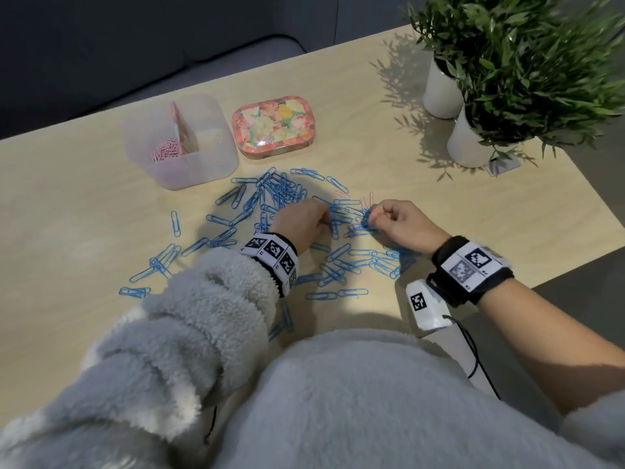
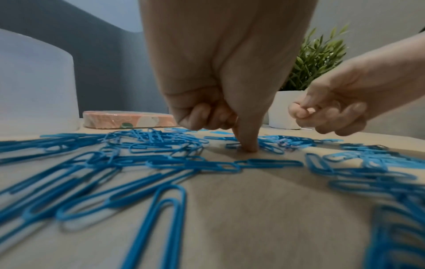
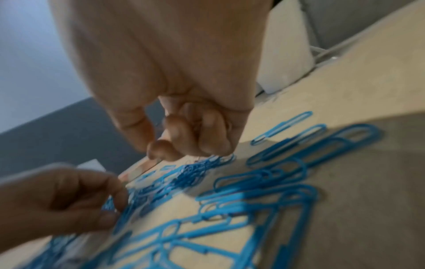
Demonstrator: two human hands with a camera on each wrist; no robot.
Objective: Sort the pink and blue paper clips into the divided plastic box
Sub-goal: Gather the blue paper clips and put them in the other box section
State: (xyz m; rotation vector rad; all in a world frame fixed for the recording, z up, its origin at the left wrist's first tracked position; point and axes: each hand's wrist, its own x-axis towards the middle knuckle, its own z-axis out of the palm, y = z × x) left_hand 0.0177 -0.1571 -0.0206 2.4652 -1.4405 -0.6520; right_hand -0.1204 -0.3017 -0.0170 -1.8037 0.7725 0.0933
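Observation:
A clear plastic box (image 1: 209, 164) stands at the back left; its divider (image 1: 184, 130) is floral, and pink clips (image 1: 165, 152) lie in its left half. Blue clips (image 1: 280, 192) are scattered across the table. A few pink clips (image 1: 368, 201) lie among them, just beyond my right hand. My left hand (image 1: 326, 218) presses one straight finger (image 2: 249, 146) onto the table inside a blue clip, its other fingers curled. My right hand (image 1: 375, 218) hovers beside it, thumb and forefinger (image 2: 301, 113) pinched on something thin and pale that looks like a pink clip.
A floral tin (image 1: 274, 126) sits right of the box. Two white pots with green plants (image 1: 470, 140) stand at the back right. The table edge (image 1: 575, 265) runs close behind my right wrist. Fluffy grey sleeves cover the near foreground.

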